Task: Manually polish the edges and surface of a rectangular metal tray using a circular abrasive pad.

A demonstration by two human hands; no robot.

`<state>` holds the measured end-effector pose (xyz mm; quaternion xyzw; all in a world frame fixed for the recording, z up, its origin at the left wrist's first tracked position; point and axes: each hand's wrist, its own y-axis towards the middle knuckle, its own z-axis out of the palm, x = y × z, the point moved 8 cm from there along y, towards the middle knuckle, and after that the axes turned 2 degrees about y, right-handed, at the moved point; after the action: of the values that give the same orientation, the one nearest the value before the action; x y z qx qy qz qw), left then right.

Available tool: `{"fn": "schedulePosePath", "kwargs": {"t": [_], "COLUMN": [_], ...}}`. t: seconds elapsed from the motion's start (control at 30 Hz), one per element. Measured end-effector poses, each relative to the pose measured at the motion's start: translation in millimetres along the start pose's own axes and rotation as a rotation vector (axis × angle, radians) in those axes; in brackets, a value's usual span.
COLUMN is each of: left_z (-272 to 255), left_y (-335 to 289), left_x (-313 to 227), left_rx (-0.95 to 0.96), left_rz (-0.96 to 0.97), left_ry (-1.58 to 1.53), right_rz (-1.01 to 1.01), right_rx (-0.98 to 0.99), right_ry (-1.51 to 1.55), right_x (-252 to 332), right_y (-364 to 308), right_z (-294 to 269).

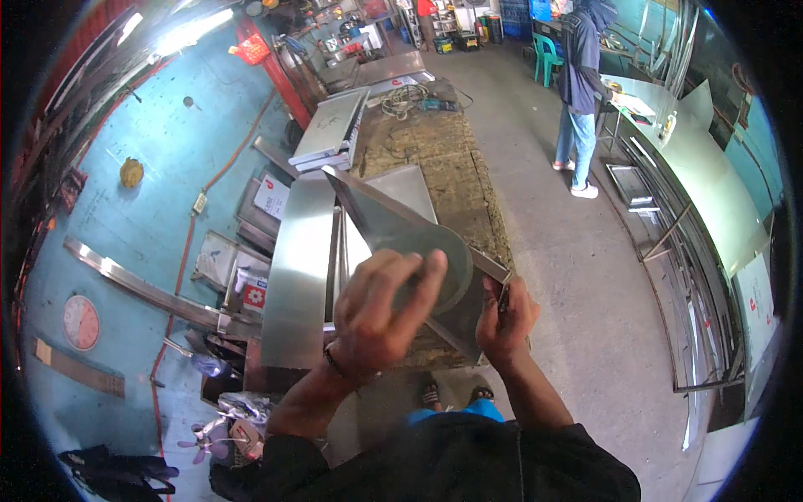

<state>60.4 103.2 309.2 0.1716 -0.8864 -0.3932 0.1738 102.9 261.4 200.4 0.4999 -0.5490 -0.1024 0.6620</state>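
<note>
A triangular stainless steel sheet piece (381, 219) is tilted up over the near end of a workbench (452, 167). My left hand (376, 314) lies on its near part, fingers pressed against a round grey disc (439, 263) on the metal. My right hand (504, 316) grips the piece's right edge, with a small dark object in its fingers that I cannot make out. Beneath and to the left lies a long bent steel panel (301, 268).
Folded steel trays (330, 125) and a coiled cable (403, 99) sit farther along the bench. A person in a blue hooded top (579, 75) stands at a long steel counter (711, 176) on the right. Metal strips (142, 284) and a clock (81, 322) lie at the left.
</note>
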Motion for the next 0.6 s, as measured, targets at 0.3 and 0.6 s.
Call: {"fn": "schedulePosePath", "kwargs": {"t": [0.3, 0.6], "left_z": [7.7, -4.8], "left_y": [-4.9, 15.0], "left_x": [27.7, 14.9], "left_rx": [0.008, 0.118], "left_rz": [-0.165, -0.037], "left_ry": [0.106, 0.137], "right_rz": [-0.038, -0.001], "right_rx": [0.105, 0.043], "right_ry": [-0.036, 0.027], "right_x": [1.0, -0.9], "right_y": [2.1, 3.3], "right_z": [0.4, -0.1]}}
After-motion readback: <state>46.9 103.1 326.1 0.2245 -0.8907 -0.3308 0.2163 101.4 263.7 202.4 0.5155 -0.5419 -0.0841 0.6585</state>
